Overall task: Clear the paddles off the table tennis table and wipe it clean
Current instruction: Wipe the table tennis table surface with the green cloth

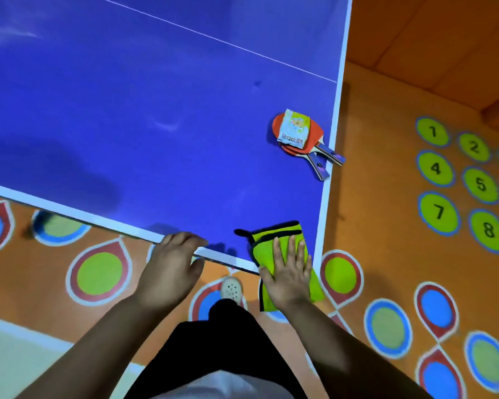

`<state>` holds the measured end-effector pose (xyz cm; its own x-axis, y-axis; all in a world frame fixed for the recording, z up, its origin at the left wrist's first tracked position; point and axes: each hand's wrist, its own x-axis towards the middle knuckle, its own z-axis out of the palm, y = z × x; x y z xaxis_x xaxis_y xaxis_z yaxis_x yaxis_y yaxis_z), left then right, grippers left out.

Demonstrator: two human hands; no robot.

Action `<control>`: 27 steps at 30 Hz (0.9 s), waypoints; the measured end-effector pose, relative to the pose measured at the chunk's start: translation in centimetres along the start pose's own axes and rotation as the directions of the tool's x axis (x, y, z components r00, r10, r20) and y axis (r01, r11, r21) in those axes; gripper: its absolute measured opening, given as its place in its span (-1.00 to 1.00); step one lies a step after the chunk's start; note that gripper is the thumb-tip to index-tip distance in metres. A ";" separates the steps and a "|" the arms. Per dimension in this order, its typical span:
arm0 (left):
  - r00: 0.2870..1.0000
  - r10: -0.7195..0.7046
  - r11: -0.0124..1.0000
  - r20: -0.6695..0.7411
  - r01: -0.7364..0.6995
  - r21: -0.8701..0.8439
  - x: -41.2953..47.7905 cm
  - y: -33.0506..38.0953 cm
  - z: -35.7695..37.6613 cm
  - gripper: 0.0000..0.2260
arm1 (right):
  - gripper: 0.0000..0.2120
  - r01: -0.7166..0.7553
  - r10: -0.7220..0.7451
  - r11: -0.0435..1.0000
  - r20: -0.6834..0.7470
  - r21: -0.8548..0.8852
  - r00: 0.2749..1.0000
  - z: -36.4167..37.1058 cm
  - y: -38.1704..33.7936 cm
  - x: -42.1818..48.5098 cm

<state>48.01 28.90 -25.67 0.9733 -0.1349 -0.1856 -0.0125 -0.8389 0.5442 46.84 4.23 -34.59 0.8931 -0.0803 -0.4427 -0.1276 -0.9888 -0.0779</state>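
A person stands at the near corner of a blue table tennis table (pixel 127 110), seen from above over both bare forearms.

The left hand (pixel 173 263) hooks over the table's near white edge. Its fingers curl on top and its thumb is tucked below, so it is gripping the edge.

To its right, the right hand (pixel 288 272) lies flat with straight, spread fingers. It presses a folded green cloth (pixel 274 234) onto the corner, and part of the cloth hangs off the edge.

Two red paddles (pixel 300 142) lie stacked beyond the right hand and slightly to its right, against the table's side edge. A small printed packet (pixel 293 128) rests on the blades. The paddles' long axis runs diagonally: the blades point away from the hands, and the handles angle back toward the person and poke past the side edge.

The right hand is clearly the nearer one, so it probably has a straight forward reach to the handles. The paddles are not yet cleared.
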 end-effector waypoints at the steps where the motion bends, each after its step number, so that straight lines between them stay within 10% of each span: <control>1: 1.000 0.027 1.000 0.006 -0.027 -0.003 0.5 0.1 0.0 -0.68 | -0.21 -0.011 0.011 1.000 0.011 0.008 1.000 -0.2 -0.1 0.1; 18: 0.976 0.199 0.972 0.092 -0.209 0.110 14.7 -3.4 -2.3 -0.60 | -0.22 -0.395 0.413 0.893 -0.041 0.215 0.910 -7.8 -4.8 18.4; 27: 0.974 0.203 0.975 0.099 -0.210 0.069 19.1 -4.5 -2.4 -0.61 | -0.28 -0.348 0.362 0.927 -0.092 0.137 0.928 -8.5 -6.0 21.5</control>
<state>67.16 31.37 -29.72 0.9229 -0.3541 -0.1512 -0.2329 -0.8262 0.5130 70.46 7.38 -36.03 0.8220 -0.4438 -0.3569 -0.4882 -0.8718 -0.0403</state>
